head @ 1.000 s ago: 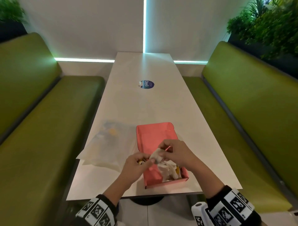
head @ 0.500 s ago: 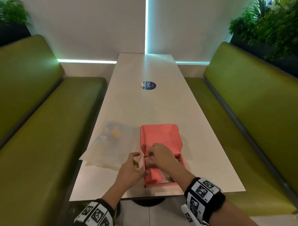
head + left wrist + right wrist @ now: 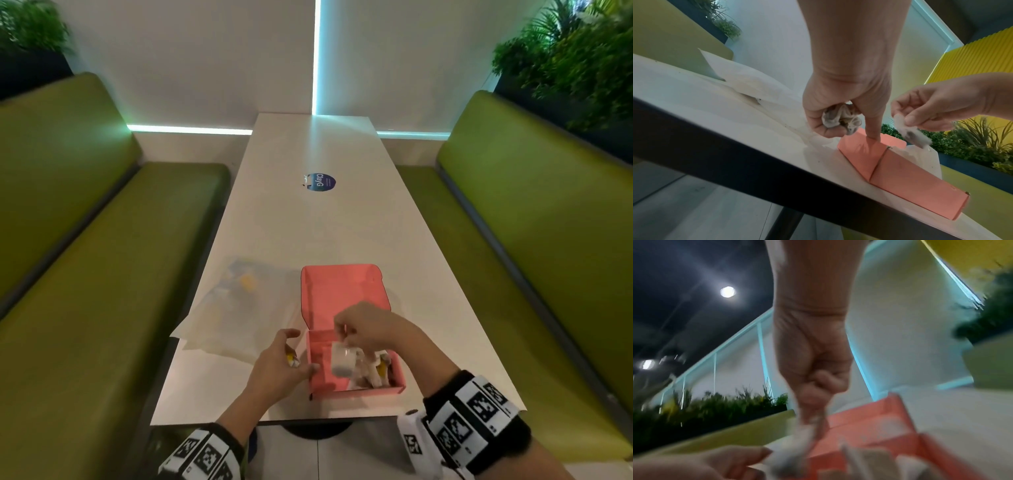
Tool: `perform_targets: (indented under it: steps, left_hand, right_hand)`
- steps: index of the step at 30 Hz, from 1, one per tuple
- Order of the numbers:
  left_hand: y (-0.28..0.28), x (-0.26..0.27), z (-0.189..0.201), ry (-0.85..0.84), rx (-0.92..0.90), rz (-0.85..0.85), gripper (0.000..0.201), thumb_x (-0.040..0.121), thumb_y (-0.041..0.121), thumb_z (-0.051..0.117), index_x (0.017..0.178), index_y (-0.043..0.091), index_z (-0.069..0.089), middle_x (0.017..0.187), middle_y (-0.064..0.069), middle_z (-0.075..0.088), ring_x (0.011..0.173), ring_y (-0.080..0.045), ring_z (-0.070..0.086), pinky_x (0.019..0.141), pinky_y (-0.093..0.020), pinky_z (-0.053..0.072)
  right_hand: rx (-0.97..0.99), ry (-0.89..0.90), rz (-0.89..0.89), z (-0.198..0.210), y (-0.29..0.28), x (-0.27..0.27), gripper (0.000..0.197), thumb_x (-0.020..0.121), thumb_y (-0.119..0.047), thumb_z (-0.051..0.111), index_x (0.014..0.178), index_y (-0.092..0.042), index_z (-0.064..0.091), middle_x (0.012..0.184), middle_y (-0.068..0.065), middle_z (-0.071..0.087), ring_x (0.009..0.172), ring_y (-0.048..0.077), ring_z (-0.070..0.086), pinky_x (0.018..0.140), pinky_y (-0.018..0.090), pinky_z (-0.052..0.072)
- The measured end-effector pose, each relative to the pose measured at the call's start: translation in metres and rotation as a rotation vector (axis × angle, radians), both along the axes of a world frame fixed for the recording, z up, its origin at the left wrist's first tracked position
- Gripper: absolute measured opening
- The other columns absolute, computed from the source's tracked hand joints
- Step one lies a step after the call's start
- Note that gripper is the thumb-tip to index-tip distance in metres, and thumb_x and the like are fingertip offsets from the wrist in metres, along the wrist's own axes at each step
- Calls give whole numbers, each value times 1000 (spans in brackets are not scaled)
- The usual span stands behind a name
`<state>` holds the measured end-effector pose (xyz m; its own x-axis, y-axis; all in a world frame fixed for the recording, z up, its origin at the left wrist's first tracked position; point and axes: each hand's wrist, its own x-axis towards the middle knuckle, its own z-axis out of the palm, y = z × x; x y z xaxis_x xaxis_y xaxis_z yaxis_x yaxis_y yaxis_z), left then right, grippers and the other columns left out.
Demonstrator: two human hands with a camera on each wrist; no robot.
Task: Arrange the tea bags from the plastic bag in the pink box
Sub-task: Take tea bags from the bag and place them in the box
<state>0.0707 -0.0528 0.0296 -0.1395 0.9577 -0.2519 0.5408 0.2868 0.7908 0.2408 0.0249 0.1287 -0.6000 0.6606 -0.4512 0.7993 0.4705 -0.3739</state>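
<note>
1. Pink cardboard is the target: the pink box [image 3: 356,377] sits open at the near edge of the counter [image 3: 308,222], its lid flap [image 3: 342,291] laid back away from the person.
2. The right hand [image 3: 370,330] hangs directly over the box's open tray, pinching one tea bag [image 3: 342,363] by its top so the pouch dangles with its long axis pointing down into the left part of the tray. The coming move, as I judge it, is a short straight drop or lowering, and this hand is the one already in place for it.
3. More tea bags [image 3: 371,373] already lie in the right part of the tray, one with a yellow tag; how neatly they are lined up cannot be made out.
4. The left hand [image 3: 840,105] rests just beside the box's left wall, its fingers curled round a crumpled bunch of tea bags [image 3: 840,121] while its extended finger [image 3: 872,128] presses on that wall, apparently steadying the box.
5. The plastic bag [image 3: 236,315] lies flat on the counter to the left of the box, beyond the left hand, with something yellow showing faintly through it.
6. A round blue sticker [image 3: 319,182] farther up the counter reads "ClayG"; smaller print on it is too fine to read.
</note>
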Motion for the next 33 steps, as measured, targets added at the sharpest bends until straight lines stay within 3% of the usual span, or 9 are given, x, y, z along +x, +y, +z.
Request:
perform_targets:
  steps: [3,5,10,14,17,19,22,27,33]
  left_hand:
    - [0,0,1,4,-20,-5,75,69,45,78,131,25,40,100,3,54,90,-15,57,72,-23,41]
    - [0,0,0,2,-20,0,75,69,45,79,130,25,41,100,2,55,90,-15,58,73,-23,42]
    - [-1,0,1,-2,-26,3,71,70,43,78,129,26,43,102,1,55,90,-15,58,72,-23,43]
    - [-3,0,8,-2,48,-21,63,71,44,76,125,29,47,94,8,54,82,-8,55,63,-14,39]
    - [-2,0,14,-6,135,-65,42,75,43,73,113,34,57,81,16,52,76,-4,53,64,-13,38]
    - [1,-1,14,52,145,-94,21,81,42,68,100,34,65,79,12,51,77,-10,54,65,-17,38]
    - [6,-1,11,54,140,-90,8,84,38,66,77,35,65,77,6,49,73,-10,52,62,-16,34]
    - [6,1,11,6,192,-21,14,80,39,70,90,29,68,84,3,56,78,-13,55,66,-19,39]
    - [0,0,3,29,29,-14,73,74,49,73,134,27,38,85,8,52,81,-10,56,64,-20,41]
  right_hand:
    - [146,94,-176,-10,2,-3,24,81,7,45,79,-16,53,80,2,55,72,20,54,52,22,40]
    - [113,125,-179,-15,0,-8,22,81,6,48,80,-14,56,78,1,54,74,23,59,61,28,47]
    - [85,102,-139,-25,0,-15,25,80,0,61,103,-8,66,90,1,54,82,15,49,69,21,37]
    - [107,95,-125,-28,-1,-18,19,85,-7,59,100,-8,69,92,5,63,81,15,54,67,22,39]
    - [30,129,-92,-25,1,-13,7,87,-11,60,90,-8,66,70,-6,52,73,20,63,57,20,41]
    - [-40,189,-82,-21,1,-11,9,87,-11,61,78,-13,61,63,-9,51,60,13,61,55,18,42]
    - [-42,256,-137,-18,1,-10,10,83,-8,64,92,-14,65,72,-7,57,64,9,58,63,22,46]
    - [-85,150,-48,-13,0,-9,24,76,-9,67,64,-24,53,60,-5,54,54,7,52,59,25,43]
    - [152,76,-200,-29,5,-20,18,81,-3,53,92,-9,65,87,7,62,75,18,52,56,24,36]
